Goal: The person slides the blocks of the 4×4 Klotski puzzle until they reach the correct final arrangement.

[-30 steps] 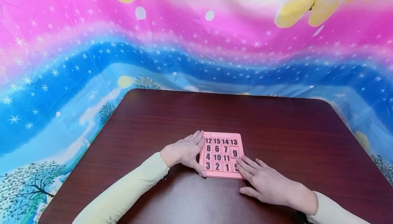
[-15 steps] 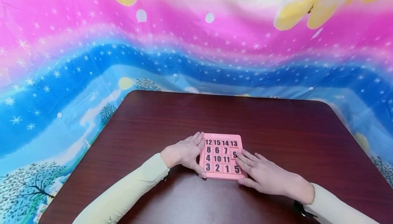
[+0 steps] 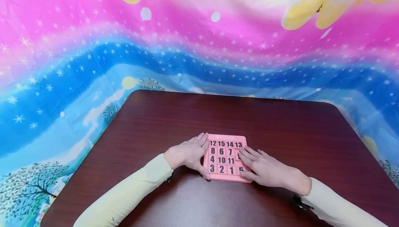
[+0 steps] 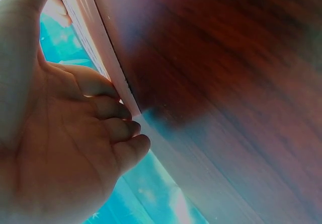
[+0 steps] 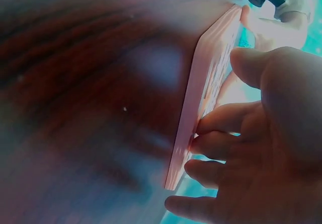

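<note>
Where the cloth backdrop (image 3: 78, 54), printed in pink and blue with snowflakes and trees, hangs creased past its left edge, the counter (image 3: 280, 126) starts: dark red-brown, wood-grained, faintly glossy, its far corners rounded. A broad stretch of it lies between that edge and a pale yellow left sleeve (image 3: 131, 189), then the left grip (image 3: 188, 152), a bare hand that is released, its straight fingers resting along the left side of a pink number puzzle (image 3: 222, 160), thumb at the near-left corner. Flat and rectangular, the puzzle lies about midway between the counter's side edges, well apart from the far one, its square tiles bearing bold black numerals. Its header strip (image 3: 225, 137) points toward the far edge, the numerals read upright from the near side, and the long axis seems to run near to far, roughly square to that edge. At its right side the right grip (image 3: 271, 170) is likewise released, fingers stretched over the right-hand column, thumb over part of the 5. Beyond come a small black object (image 3: 301, 202) under the wrist, a pale right sleeve (image 3: 336, 202), and more room toward the right edge.
</note>
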Available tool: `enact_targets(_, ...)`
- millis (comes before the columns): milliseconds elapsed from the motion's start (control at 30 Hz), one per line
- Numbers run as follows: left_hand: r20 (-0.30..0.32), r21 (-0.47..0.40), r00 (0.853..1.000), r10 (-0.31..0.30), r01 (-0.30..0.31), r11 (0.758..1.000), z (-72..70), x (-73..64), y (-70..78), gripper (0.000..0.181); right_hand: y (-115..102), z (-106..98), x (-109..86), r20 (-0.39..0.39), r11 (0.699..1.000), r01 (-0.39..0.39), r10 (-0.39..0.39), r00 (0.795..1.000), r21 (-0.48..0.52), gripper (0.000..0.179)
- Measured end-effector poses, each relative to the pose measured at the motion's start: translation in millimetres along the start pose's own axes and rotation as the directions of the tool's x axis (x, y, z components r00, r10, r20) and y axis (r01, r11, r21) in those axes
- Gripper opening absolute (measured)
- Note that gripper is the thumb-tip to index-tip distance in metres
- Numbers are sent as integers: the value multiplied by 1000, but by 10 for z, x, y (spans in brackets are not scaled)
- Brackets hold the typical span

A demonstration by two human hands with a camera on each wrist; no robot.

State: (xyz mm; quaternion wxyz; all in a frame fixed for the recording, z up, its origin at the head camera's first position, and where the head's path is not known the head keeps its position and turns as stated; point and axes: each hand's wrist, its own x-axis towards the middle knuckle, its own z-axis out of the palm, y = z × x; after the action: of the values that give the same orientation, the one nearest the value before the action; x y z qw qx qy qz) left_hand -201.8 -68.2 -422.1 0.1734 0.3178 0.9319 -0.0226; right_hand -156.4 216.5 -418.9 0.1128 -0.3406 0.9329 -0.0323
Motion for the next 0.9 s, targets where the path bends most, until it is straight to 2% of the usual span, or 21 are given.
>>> enact_targets(267, 7, -5, 1000, -5, 5, 1000, -18, -6, 9, 134, -33, -13, -38, 6, 1000, 2, -2, 1000, 11, 70)
enact_targets(467, 8, 3, 1000, -13, 13, 1000, -30, -16, 17, 134, -88, -8, -108, -22, 999, 43, -43, 999, -27, 70)
enact_targets(667, 5, 11, 1000, -15, 15, 1000, -40, -15, 23, 134, -130, 4, -170, -35, 998, 46, -47, 998, -30, 69)
enact_targets(900, 2, 10, 1000, -5, 5, 1000, -19, -7, 13, 134, -93, -53, -135, -17, 999, 51, -51, 999, -12, 68)
